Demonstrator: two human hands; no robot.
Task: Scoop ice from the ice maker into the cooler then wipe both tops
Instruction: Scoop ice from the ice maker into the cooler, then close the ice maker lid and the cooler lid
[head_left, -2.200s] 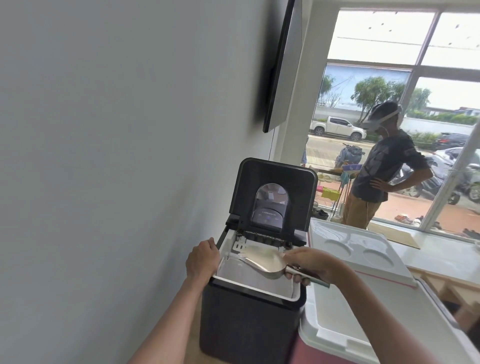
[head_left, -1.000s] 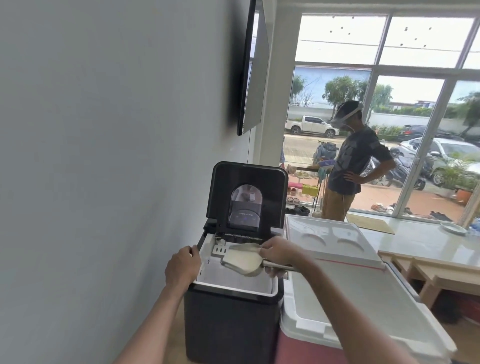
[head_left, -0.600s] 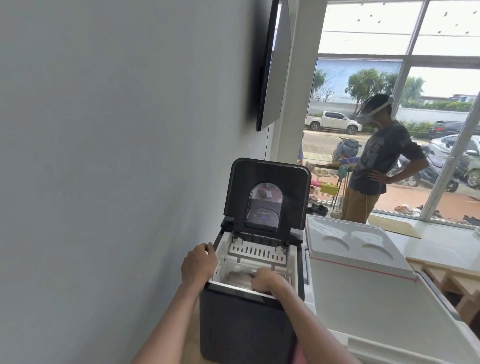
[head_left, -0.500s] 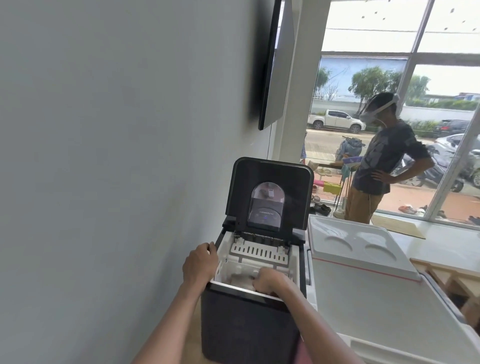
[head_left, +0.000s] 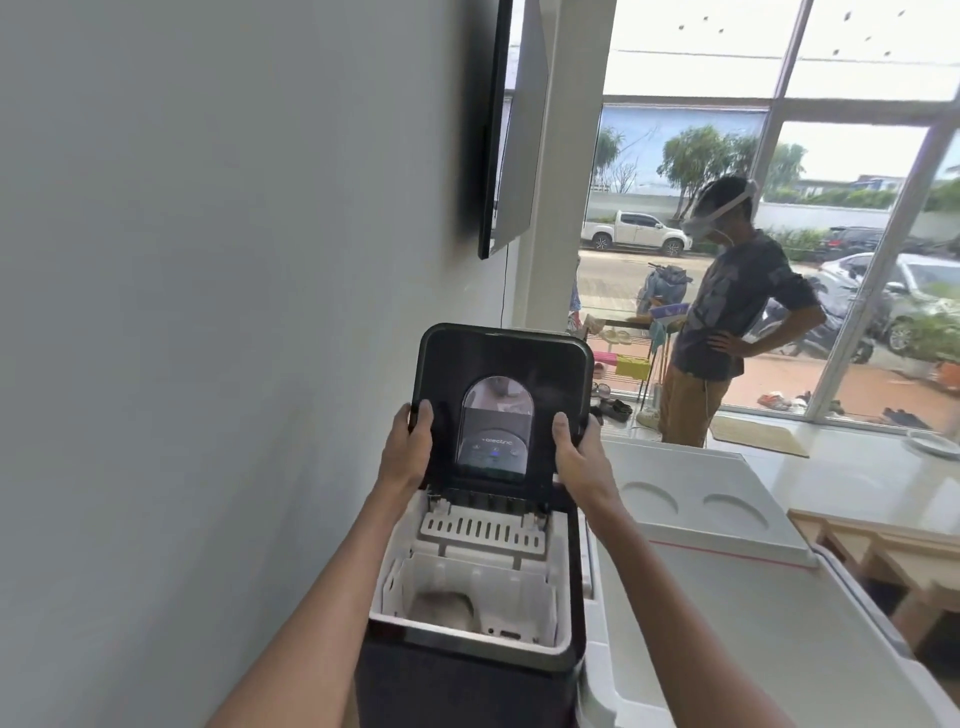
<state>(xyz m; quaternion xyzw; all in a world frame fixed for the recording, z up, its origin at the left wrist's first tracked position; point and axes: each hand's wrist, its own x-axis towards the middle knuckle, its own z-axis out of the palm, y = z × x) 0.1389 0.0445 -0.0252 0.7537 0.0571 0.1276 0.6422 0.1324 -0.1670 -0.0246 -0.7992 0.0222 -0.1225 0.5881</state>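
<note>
at the far left a plain grey wall (head_left: 208, 260) fills much of our view, with a dark flat screen (head_left: 491, 130) mounted high on it and seen almost edge-on. below the screen stands the black ice maker (head_left: 467, 680), close against the wall. its lid (head_left: 501, 358) is raised, nearly upright, its arched window facing us with small lit marks showing in it. our left hand (head_left: 408, 452) grasps the lid's left edge, thumb laid on the face toward us, fingers wrapped behind it. our right hand (head_left: 574, 457) grasps the lid's right edge the same way, thumb in front and fingers out of sight behind.

under the lid the machine is open. we see a white slotted tray (head_left: 483, 530) and, nearer to us, the white ice basket (head_left: 519, 592). a blurred grey shape (head_left: 441, 605) lies low in the basket's left side, and we cannot tell what it is.

just beside the ice maker on the right sits the cooler (head_left: 727, 623), its white top shut, with two round cup hollows (head_left: 649, 501) at the far end. right of the cooler is a light wooden bench (head_left: 883, 540). beyond it, another person (head_left: 727, 312) in a headset stands with a hand on the hip, before a large window (head_left: 857, 156). a white pickup (head_left: 636, 234) is parked outside.
</note>
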